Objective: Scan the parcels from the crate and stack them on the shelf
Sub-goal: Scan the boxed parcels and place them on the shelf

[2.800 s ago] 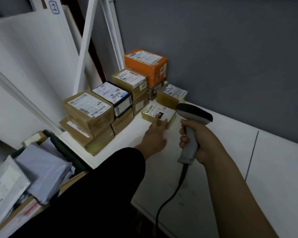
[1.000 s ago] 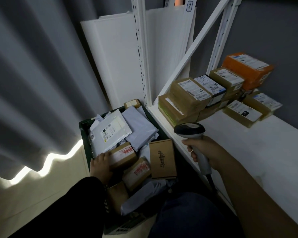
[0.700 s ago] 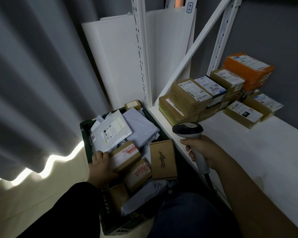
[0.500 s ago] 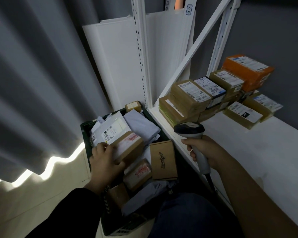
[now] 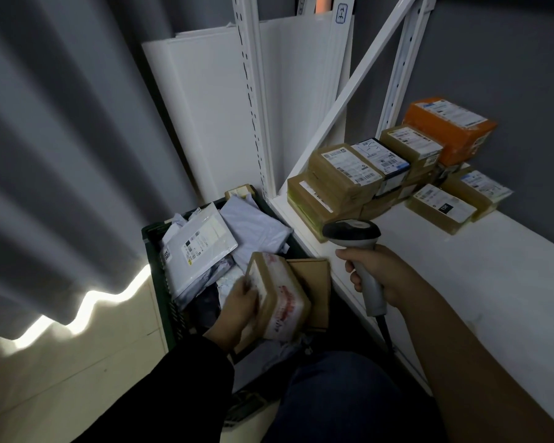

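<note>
My left hand (image 5: 237, 310) grips a brown cardboard parcel with red-printed tape (image 5: 280, 297), lifted and tilted above the dark green crate (image 5: 155, 273) on the floor. Several grey and white mailer bags (image 5: 202, 244) and a flat brown box (image 5: 314, 286) lie in the crate. My right hand (image 5: 381, 271) holds a grey handheld scanner (image 5: 354, 236) by its handle, over the front edge of the white shelf (image 5: 461, 276), head facing the crate side. Stacked labelled parcels (image 5: 349, 180), one orange (image 5: 451, 129), sit at the shelf's back left.
White slotted shelf uprights (image 5: 253, 100) and a diagonal brace (image 5: 349, 94) rise beside the crate. White boards (image 5: 211, 116) lean behind it. A grey curtain (image 5: 61, 139) hangs at the left. The scanner's cable (image 5: 386, 334) drops by my knee (image 5: 336, 398).
I turned from the shelf to the crate. My left hand reached in, took the red-taped brown parcel and lifted it toward me. The scanner hand stayed almost still.
</note>
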